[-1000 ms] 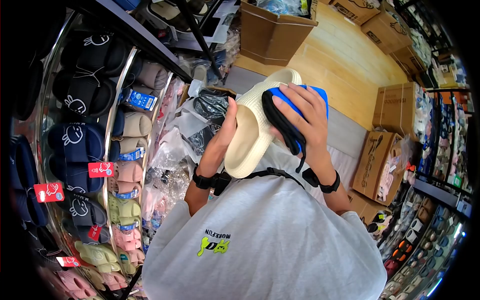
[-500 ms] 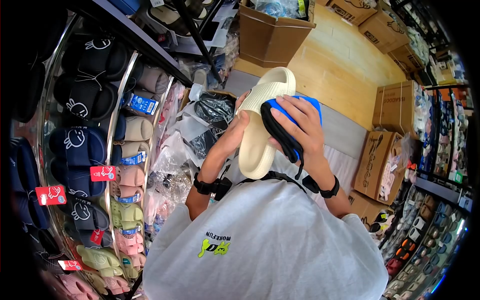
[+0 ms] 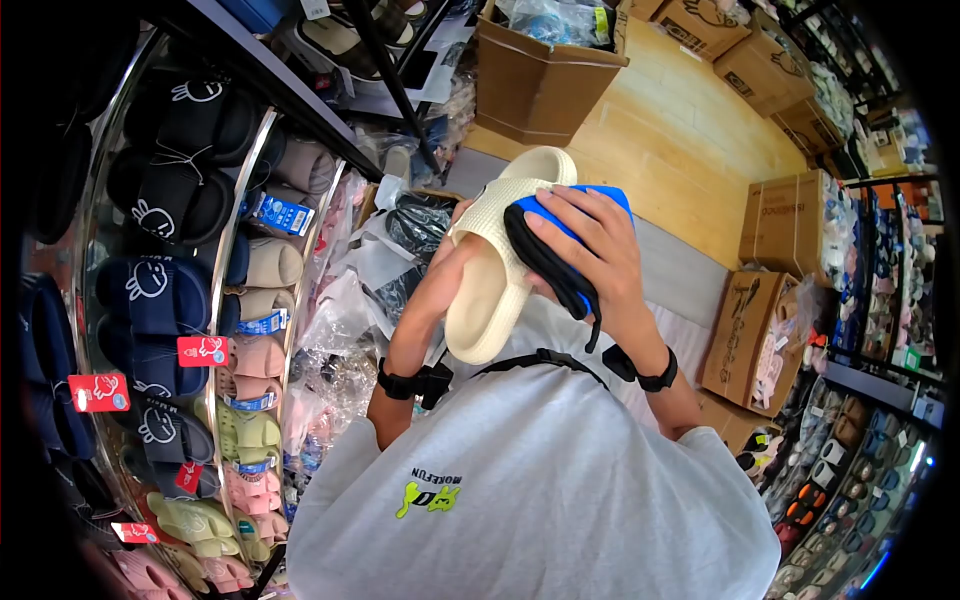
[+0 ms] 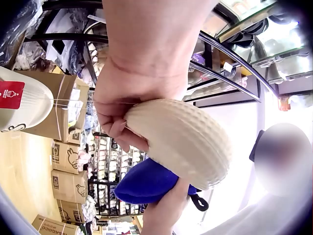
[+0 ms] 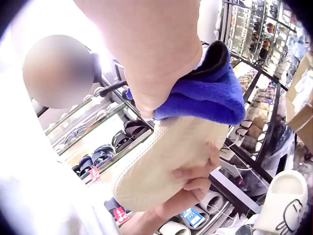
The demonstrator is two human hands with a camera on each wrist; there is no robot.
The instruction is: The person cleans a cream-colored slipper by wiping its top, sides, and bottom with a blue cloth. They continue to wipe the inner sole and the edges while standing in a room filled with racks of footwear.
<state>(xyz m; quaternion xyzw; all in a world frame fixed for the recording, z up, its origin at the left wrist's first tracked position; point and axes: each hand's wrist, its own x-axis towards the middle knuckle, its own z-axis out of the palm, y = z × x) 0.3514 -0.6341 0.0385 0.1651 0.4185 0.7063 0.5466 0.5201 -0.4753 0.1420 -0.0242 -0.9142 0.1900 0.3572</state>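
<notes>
My left hand [image 3: 428, 290] grips a cream slide slipper [image 3: 488, 290] with a textured strap, held tilted in front of my chest. In the left wrist view its fingers curl at the slipper's edge. My right hand [image 3: 605, 250] holds a blue plush cloth [image 4: 146, 181] with a black border and black loop. The cloth lies against the slipper's strap side, fingers spread over its outer face and the thumb underneath. A second pale slipper [image 5: 283, 200], with a rabbit drawing, hangs on a thin string beside the left hand; its red tag [image 4: 11, 95] shows in the left wrist view.
Racks of slippers [image 3: 160, 290] stand close on the left, with plastic-wrapped goods [image 3: 345, 340] beside them. An open cardboard box [image 3: 540, 80] is ahead; more boxes [image 3: 745, 335] and shoe shelves [image 3: 850, 480] line the right. Wooden floor [image 3: 690, 130] lies between.
The slipper swings right and more upright, then back left and tilted. My left hand shifts with it; my right hand keeps the cloth against it and moves slightly left.
</notes>
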